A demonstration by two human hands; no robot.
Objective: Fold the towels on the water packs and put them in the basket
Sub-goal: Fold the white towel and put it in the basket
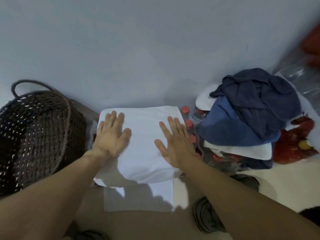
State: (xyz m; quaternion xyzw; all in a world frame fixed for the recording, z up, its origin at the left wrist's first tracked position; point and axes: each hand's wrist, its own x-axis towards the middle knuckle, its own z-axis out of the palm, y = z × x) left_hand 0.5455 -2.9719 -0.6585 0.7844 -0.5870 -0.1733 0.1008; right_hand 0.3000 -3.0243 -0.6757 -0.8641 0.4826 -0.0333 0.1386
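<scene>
One white towel (143, 144) spread over a water pack (188, 125), hanging off its near edge. Two hands flat on top, fingers straight and spread: left hand (110, 135) near the left edge, right hand (174, 142) near the right edge. One dark woven basket (38, 135) just left of the pack. One heap of blue and white towels (245, 118) on the packs to the right.

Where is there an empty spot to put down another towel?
Between the left hand and right hand, the white towel is bare. The pale floor in front of the towel pile looks free. The pile itself is crowded.
</scene>
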